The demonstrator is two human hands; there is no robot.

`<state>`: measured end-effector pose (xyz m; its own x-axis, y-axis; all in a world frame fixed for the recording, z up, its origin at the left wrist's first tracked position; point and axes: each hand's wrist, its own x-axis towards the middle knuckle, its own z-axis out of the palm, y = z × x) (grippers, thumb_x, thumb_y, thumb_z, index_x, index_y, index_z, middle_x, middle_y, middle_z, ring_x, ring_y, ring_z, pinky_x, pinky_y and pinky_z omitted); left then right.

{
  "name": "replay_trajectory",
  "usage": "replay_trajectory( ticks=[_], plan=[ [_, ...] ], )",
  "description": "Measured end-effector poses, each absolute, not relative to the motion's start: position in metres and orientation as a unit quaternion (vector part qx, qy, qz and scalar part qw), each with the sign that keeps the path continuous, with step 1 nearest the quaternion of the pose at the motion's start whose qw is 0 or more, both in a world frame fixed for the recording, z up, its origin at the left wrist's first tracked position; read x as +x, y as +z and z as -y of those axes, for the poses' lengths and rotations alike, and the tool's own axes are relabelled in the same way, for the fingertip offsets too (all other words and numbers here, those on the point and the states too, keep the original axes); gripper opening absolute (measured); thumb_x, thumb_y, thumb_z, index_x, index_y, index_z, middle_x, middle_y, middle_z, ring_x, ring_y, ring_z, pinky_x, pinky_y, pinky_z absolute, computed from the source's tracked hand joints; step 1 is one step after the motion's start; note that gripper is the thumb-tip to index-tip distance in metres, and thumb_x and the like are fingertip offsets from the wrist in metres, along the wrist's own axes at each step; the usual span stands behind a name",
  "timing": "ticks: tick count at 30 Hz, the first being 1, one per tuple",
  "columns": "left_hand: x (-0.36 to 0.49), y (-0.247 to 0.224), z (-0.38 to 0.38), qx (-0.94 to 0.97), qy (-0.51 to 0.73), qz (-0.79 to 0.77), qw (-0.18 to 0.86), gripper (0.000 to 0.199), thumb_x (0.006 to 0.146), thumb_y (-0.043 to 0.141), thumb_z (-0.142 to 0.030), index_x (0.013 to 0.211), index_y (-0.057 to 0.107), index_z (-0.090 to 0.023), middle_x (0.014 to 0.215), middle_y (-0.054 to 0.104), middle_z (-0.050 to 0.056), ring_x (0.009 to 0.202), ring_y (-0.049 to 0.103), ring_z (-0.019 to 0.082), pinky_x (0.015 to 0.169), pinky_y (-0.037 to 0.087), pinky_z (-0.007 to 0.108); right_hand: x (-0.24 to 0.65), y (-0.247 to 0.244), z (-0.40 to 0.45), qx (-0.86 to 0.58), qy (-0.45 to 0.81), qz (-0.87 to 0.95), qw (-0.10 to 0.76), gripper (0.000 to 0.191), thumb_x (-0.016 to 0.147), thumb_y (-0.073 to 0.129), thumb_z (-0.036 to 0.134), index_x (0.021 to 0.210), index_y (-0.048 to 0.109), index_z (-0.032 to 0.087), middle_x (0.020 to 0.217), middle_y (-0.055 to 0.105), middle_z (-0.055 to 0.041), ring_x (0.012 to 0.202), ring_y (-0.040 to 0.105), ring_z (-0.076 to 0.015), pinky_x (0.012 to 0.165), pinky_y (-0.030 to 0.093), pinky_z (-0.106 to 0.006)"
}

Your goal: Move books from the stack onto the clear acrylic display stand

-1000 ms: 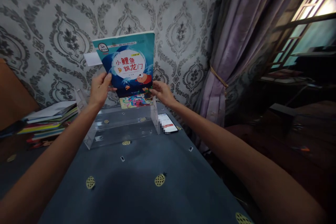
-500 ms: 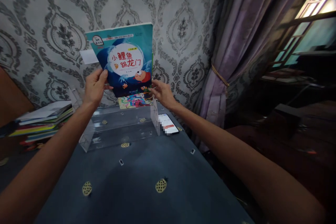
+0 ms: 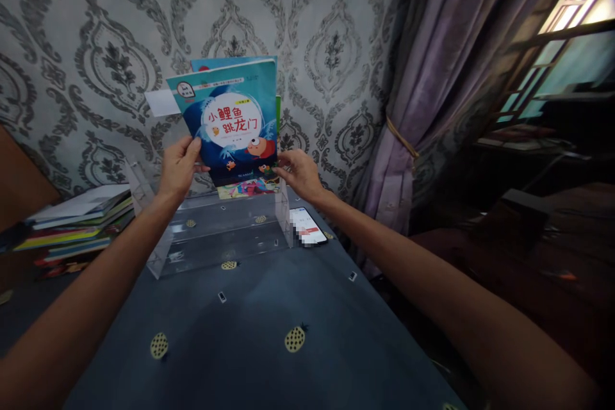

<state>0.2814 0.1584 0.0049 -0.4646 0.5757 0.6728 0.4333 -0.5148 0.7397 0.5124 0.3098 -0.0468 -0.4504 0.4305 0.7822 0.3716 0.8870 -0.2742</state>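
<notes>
A blue picture book (image 3: 233, 125) with red Chinese characters on its cover is held up, slightly tilted, in both hands. My left hand (image 3: 180, 166) pinches its lower left edge. On the lower right edge, the fingers of my right hand (image 3: 300, 173) are closed. Behind it stand other books: a light-blue top edge (image 3: 235, 63) shows above, and a colourful cover (image 3: 247, 189) shows below. A clear acrylic rack (image 3: 156, 256) with side panels stands beneath on the table, at the back. The lower parts of the rear books are hidden.
A pile of books and papers (image 3: 79, 224) lies left of the rack. A phone (image 3: 307, 227) rests just right of it, near the edge of the cloth-covered table (image 3: 240, 333). The patterned wall (image 3: 331, 45) rises behind; a purple curtain (image 3: 418, 77) hangs at right.
Both hands have brought the blue picture book slightly lower, its left edge shifting right. The light-blue top of a book behind now shows above it.
</notes>
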Motion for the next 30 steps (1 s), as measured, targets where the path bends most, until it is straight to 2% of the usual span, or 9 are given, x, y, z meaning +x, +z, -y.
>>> replay_trajectory(
  ticks=[5, 12, 17, 23, 26, 30],
  plan=[
    [0.281, 0.002, -0.162, 0.528, 0.69, -0.491, 0.059, 0.039, 0.082, 0.07, -0.055, 0.071, 0.058, -0.02, 0.063, 0.051, -0.002, 0.059, 0.057, 0.012, 0.055, 0.058, 0.023, 0.514, -0.055, -0.311, -0.227, 0.021, 0.843, 0.487, 0.015, 0.089, 0.07, 0.026, 0.102, 0.069, 0.021, 0.093, 0.072, -0.0075, 0.095, 0.059, -0.0273, 0.085, 0.046, -0.039],
    [0.277, -0.005, -0.166, 0.522, 0.68, -0.51, 0.069, 0.034, 0.084, 0.069, -0.045, 0.066, 0.055, -0.02, 0.063, 0.048, -0.001, 0.07, 0.063, 0.018, 0.066, 0.064, 0.034, 0.515, -0.057, -0.308, -0.222, 0.066, 0.838, 0.495, 0.027, 0.087, 0.062, 0.019, 0.114, 0.065, 0.018, 0.095, 0.071, -0.0076, 0.092, 0.061, -0.0255, 0.085, 0.048, -0.038],
    [0.273, -0.006, -0.169, 0.536, 0.655, -0.53, 0.048, 0.032, 0.085, 0.066, -0.043, 0.066, 0.055, -0.021, 0.063, 0.049, 0.0, 0.076, 0.066, 0.022, 0.072, 0.064, 0.04, 0.518, -0.058, -0.309, -0.236, 0.068, 0.836, 0.49, 0.02, 0.089, 0.059, 0.019, 0.106, 0.067, 0.019, 0.098, 0.07, -0.0083, 0.093, 0.062, -0.0249, 0.085, 0.049, -0.038],
    [0.27, -0.004, -0.168, 0.571, 0.591, -0.569, 0.006, 0.033, 0.09, 0.062, -0.046, 0.068, 0.055, -0.021, 0.063, 0.052, 0.001, 0.068, 0.065, 0.021, 0.067, 0.059, 0.035, 0.521, -0.058, -0.308, -0.239, 0.053, 0.838, 0.488, 0.013, 0.091, 0.058, 0.021, 0.095, 0.07, 0.021, 0.091, 0.068, -0.007, 0.09, 0.061, -0.0239, 0.084, 0.049, -0.037],
    [0.271, -0.004, -0.163, 0.598, 0.521, -0.605, -0.067, 0.033, 0.092, 0.058, -0.043, 0.067, 0.051, -0.023, 0.059, 0.051, 0.001, 0.073, 0.064, 0.023, 0.076, 0.055, 0.035, 0.52, -0.058, -0.307, -0.239, 0.083, 0.831, 0.495, 0.014, 0.09, 0.057, 0.02, 0.098, 0.069, 0.02, 0.094, 0.069, -0.0076, 0.091, 0.063, -0.0237, 0.085, 0.051, -0.038],
    [0.274, -0.005, -0.156, 0.607, 0.476, -0.626, -0.117, 0.029, 0.088, 0.059, -0.035, 0.064, 0.044, -0.026, 0.056, 0.043, 0.0, 0.086, 0.065, 0.03, 0.09, 0.048, 0.039, 0.519, -0.059, -0.307, -0.235, 0.133, 0.816, 0.511, 0.025, 0.089, 0.058, 0.021, 0.114, 0.065, 0.019, 0.101, 0.072, -0.0085, 0.092, 0.065, -0.023, 0.086, 0.053, -0.039]
  ],
)
